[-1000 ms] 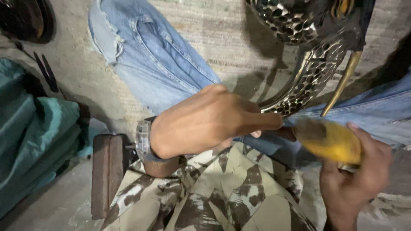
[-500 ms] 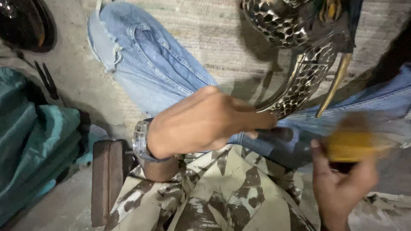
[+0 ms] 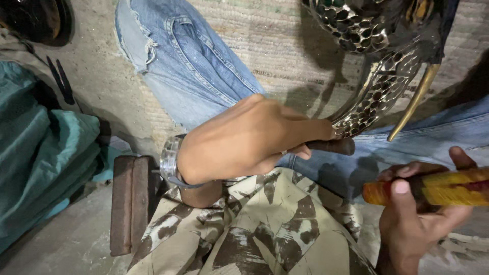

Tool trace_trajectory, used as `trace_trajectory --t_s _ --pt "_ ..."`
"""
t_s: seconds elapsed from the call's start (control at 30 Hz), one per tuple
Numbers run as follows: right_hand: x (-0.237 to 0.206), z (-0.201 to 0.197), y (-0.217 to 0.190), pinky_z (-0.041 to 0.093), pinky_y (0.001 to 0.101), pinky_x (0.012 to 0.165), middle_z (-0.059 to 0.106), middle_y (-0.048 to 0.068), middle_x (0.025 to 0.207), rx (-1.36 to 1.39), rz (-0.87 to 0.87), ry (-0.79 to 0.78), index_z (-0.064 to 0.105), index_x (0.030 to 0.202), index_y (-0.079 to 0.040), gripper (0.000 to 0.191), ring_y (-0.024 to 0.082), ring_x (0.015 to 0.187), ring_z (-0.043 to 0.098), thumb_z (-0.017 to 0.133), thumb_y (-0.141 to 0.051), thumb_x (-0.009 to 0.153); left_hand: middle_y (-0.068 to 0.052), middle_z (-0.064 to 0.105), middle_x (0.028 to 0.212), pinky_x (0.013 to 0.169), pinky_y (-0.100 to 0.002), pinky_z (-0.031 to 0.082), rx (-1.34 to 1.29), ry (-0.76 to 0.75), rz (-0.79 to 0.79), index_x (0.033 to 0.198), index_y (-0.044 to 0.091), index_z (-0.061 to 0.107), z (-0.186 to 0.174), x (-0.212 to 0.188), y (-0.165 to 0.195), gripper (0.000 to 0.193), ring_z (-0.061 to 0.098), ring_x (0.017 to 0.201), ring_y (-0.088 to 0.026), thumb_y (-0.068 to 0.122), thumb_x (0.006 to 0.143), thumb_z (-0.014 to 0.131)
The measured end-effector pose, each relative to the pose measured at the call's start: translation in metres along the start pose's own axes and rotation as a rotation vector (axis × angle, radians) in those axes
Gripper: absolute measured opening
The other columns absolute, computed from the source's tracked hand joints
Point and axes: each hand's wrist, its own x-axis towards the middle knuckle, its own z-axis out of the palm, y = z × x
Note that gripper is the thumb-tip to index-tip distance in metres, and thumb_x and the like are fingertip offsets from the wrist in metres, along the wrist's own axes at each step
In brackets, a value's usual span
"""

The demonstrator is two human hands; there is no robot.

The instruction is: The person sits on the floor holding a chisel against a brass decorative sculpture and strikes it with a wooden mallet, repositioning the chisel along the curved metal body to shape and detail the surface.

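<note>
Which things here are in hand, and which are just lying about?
In hand:
left hand on dark tool handle
perforated shiny metal piece
right hand holding yellow-orange cylindrical handle

Lying about:
teal cloth
rusty brown block

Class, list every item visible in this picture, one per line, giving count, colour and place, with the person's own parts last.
Perforated metal piece: one, silver and gold, top right.
Dark handle: one, brown, centre, by left hand.
Yellow-handled tool: one, yellow and red, right edge.
Blue jeans: one pair, top centre and right.
Teal cloth: one, left.
Rusty block: one, brown, lower left.
Watch: one, silver, left wrist.
Patterned trousers: cream and brown, bottom.
Left hand: centre.
Right hand: lower right, gripping the tool.
</note>
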Motion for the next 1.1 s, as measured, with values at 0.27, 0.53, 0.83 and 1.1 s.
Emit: trace_trajectory --t_s 0.27,0.53,0.83,1.1 --pt "0.004 0.002 0.002 0.055 0.036 0.094 0.061 0.011 0.103 -0.101 -0.012 -0.078 0.032 0.157 0.004 0.069 0.017 0.095 0.062 0.076 0.001 0.104 -0.008 0.074 0.096 0.052 -0.039 0.048 0.059 0.021 0.006 0.13 0.005 0.061 0.006 -0.01 -0.007 0.056 0.07 0.069 -0.025 0.005 0.074 0.063" --pt "0.01 0.013 -0.012 0.057 0.0338 0.095 0.062 0.015 0.107 -0.396 -0.088 -0.107 0.042 0.146 0.009 0.066 0.018 0.096 0.062 0.08 0.007 0.093 -0.006 0.074 0.093 0.047 -0.035 0.046 0.099 -0.012 0.02 0.13 0.007 0.061 0.013 -0.005 -0.011 0.062 0.07 0.07 -0.02 -0.004 0.069 0.063" --pt "0.019 0.032 -0.031 0.051 0.0191 0.086 0.065 0.005 0.115 -0.431 -0.065 -0.055 0.048 0.143 -0.001 0.059 0.007 0.096 0.063 0.079 0.0 0.093 -0.008 0.072 0.087 0.047 -0.035 0.042 0.146 0.033 0.066 0.135 0.006 0.063 0.018 -0.008 -0.013 0.06 0.063 0.061 -0.018 -0.009 0.077 0.063" --pt "0.012 0.018 -0.019 0.049 0.0253 0.092 0.061 0.012 0.113 -0.572 -0.119 -0.119 0.039 0.15 0.005 0.06 0.015 0.098 0.059 0.077 0.011 0.103 -0.012 0.075 0.099 0.05 -0.035 0.045 0.163 0.084 0.161 0.133 0.0 0.06 0.013 -0.01 -0.011 0.053 0.068 0.069 -0.02 -0.008 0.081 0.064"
